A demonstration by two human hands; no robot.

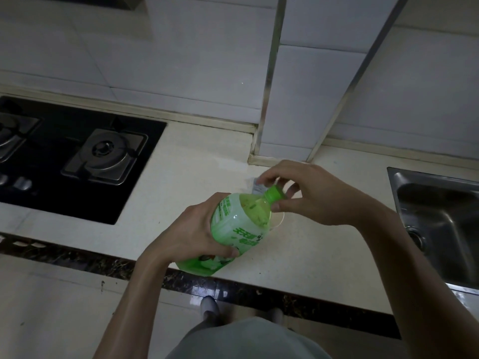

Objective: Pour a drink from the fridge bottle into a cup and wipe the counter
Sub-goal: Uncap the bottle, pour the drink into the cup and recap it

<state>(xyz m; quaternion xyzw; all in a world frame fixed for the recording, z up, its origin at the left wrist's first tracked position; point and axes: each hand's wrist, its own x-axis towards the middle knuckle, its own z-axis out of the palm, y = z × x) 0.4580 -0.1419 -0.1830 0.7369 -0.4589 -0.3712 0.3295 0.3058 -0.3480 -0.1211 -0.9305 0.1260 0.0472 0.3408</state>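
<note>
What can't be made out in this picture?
Head view:
Pale cup: mostly hidden behind the green plastic bottle the left hand holds.
Whitish crumpled thing on the counter: covered by the right hand gripping the green cap.
Steel sink: cut by the right edge.

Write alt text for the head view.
A person's left hand grips a tilted green bottle at a counter while the right hand pinches its cap. Stove to the left, sink to the right.

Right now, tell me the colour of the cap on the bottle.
Bright green, seen in the head view: the cap tops the bottle, under the right hand.
</note>
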